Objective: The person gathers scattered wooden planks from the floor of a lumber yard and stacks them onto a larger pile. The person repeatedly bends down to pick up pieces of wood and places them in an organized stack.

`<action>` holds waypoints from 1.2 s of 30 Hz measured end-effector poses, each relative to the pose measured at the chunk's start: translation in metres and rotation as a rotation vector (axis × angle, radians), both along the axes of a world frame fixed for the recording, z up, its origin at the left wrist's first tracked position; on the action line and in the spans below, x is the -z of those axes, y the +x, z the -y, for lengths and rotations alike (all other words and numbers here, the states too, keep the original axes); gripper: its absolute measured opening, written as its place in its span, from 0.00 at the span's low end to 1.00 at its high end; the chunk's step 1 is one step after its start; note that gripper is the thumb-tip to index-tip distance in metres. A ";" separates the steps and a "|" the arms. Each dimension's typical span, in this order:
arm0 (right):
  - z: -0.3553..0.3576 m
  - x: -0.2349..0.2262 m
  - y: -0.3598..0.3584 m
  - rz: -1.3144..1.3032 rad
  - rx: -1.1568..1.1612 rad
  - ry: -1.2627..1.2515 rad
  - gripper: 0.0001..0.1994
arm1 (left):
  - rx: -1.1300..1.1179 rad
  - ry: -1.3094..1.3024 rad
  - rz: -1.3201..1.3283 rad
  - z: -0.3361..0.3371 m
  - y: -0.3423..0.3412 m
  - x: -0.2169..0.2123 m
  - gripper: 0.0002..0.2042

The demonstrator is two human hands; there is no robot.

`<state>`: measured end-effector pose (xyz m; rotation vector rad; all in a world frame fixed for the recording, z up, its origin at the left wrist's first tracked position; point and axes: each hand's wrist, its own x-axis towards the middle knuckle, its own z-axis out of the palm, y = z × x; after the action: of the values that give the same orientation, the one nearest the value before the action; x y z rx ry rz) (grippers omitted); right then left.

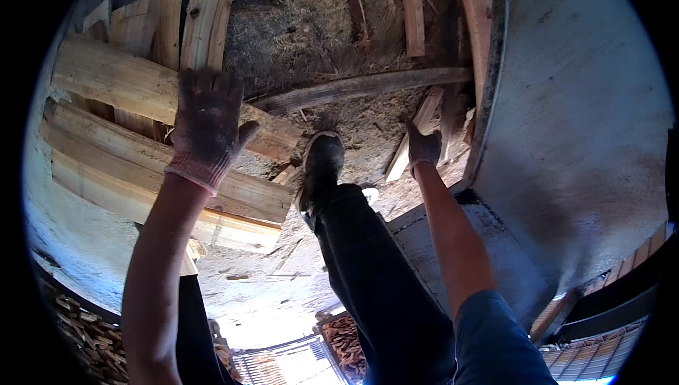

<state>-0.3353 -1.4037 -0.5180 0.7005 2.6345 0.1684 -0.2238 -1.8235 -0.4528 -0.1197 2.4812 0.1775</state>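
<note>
My left hand [207, 120], in a dark, worn work glove with a pink-edged cuff, lies with its fingers stretched and thumb apart on a wide sawn wood slab [120, 77]. Beneath this slab, nearer to me, thicker split boards [155, 166] lie stacked. My right hand [424, 147], also gloved, is over the right side of a narrow wood strip [403, 155]. One digit points away from me along the strip. The other fingers are mostly hidden, and I cannot tell whether they grip the wood.
A dark curved wood slat [361, 88] crosses the debris-strewn floor. More boards [208, 24] stand at the far left, and upright pieces [411, 10] at the far right. My boot [324, 159] is between my hands. A pale metal panel [580, 123] rises on the right. Chopped wood [344, 342] sits behind.
</note>
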 end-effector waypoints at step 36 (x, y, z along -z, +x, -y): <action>0.348 -0.045 0.072 0.516 -0.126 -1.006 0.38 | -1.751 0.905 -0.253 0.132 0.231 -0.006 0.46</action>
<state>-0.2630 -1.7516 -0.4725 0.1037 1.8939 -0.7810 0.0074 -1.9557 -0.4471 -1.8146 1.5001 1.9535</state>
